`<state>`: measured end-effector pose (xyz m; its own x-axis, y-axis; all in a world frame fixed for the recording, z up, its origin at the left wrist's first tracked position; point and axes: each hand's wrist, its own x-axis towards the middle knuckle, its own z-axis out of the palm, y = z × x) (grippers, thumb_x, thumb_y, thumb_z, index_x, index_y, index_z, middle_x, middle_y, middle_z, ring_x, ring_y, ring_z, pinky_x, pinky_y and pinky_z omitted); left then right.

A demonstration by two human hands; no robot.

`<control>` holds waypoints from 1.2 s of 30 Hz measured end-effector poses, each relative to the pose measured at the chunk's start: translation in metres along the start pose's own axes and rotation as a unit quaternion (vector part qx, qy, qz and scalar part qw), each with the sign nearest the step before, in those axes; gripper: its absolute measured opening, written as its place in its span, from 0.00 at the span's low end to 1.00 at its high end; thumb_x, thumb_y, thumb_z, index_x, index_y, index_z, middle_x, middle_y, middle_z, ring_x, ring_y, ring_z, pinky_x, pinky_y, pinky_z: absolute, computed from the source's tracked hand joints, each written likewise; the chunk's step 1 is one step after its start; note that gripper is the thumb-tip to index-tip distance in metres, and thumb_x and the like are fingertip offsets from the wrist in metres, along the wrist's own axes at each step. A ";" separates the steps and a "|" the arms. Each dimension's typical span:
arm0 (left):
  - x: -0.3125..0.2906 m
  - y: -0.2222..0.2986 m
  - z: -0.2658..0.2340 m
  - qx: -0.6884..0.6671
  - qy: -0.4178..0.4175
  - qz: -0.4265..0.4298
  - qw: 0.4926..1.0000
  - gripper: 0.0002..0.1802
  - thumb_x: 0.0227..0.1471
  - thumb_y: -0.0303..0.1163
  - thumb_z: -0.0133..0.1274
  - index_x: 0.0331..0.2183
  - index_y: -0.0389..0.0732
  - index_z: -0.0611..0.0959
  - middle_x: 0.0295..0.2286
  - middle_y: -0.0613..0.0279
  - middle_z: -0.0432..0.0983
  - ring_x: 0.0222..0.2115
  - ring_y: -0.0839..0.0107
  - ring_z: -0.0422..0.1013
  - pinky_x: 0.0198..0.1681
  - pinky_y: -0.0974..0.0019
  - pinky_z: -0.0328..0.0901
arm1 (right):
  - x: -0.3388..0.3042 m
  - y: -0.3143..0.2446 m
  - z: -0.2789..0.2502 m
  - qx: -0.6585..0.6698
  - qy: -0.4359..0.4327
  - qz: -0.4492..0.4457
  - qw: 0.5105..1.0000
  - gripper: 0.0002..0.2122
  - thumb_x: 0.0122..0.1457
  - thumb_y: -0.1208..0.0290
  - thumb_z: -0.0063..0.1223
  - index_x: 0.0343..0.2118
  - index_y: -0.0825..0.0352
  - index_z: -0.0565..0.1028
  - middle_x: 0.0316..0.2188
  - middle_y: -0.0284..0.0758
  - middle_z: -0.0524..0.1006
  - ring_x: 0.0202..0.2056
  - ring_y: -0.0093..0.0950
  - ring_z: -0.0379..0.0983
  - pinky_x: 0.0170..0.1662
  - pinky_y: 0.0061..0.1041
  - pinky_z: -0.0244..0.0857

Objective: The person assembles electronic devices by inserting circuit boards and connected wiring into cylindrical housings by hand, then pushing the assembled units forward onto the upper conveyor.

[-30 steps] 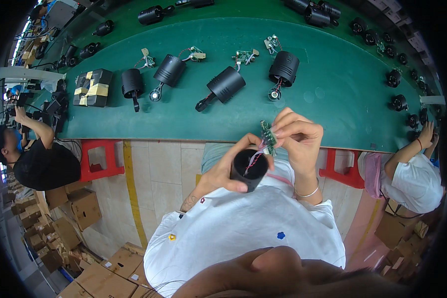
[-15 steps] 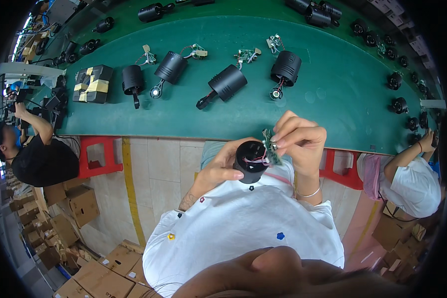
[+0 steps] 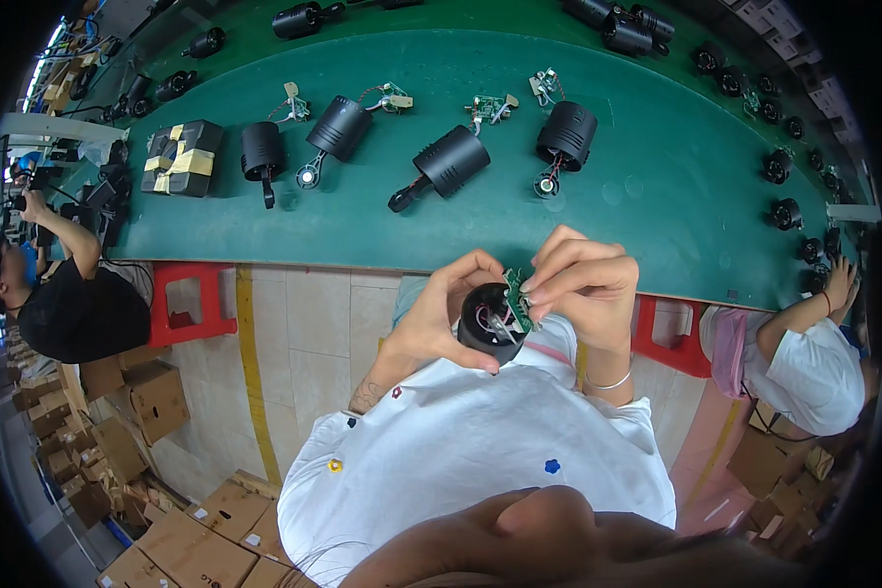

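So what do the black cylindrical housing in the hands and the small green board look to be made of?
The black cylindrical housing, gripped by the left hand, looks like matte-coated metal or moulded plastic: an even dull black with no glare; which one cannot be told. The small green board, pinched by the right hand, looks like a rigid printed circuit board: flat, green, with tiny parts on it.

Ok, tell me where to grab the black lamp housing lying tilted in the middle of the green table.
Probably take the black lamp housing across its round barrel, from above, fingers on the two long sides. It lies on its side, so the curved body is exposed. Its thin stem juts toward the table edge and likely gives a poorer hold.
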<state>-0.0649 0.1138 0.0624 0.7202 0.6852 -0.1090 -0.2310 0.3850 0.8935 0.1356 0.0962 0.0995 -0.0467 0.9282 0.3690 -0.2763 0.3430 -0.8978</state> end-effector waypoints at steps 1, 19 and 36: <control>-0.001 0.002 -0.001 0.002 0.003 0.002 1.000 0.46 0.17 0.32 0.75 0.44 0.39 0.71 0.36 0.63 0.74 0.35 0.72 0.68 0.45 0.70 0.61 | 0.000 -0.001 0.000 -0.010 0.001 0.004 1.000 0.09 0.37 0.86 0.65 0.24 0.67 0.83 0.25 0.35 0.81 0.29 0.23 0.69 0.33 0.19 0.66; -0.002 0.018 0.016 0.255 0.124 0.074 0.956 0.32 0.22 0.28 0.71 0.37 0.38 0.78 0.31 0.63 0.77 0.32 0.70 0.71 0.40 0.69 0.66 | -0.005 -0.009 0.016 -0.208 -0.006 -0.044 0.977 0.08 0.39 0.83 0.64 0.24 0.64 0.84 0.27 0.29 0.81 0.30 0.23 0.68 0.35 0.19 0.66; 0.011 0.009 0.013 0.374 0.148 0.240 0.884 0.25 0.21 0.28 0.66 0.31 0.41 0.79 0.25 0.65 0.75 0.25 0.70 0.67 0.31 0.70 0.63 | -0.018 -0.010 0.030 -0.354 -0.030 -0.112 0.928 0.09 0.38 0.82 0.64 0.25 0.64 0.84 0.28 0.29 0.80 0.28 0.25 0.66 0.36 0.22 0.64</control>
<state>-0.0509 0.1170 0.0746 0.4289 0.8323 0.3512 0.1124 -0.4350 0.8934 0.1104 0.0720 0.1093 -0.1241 0.8199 0.5589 0.4132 0.5548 -0.7221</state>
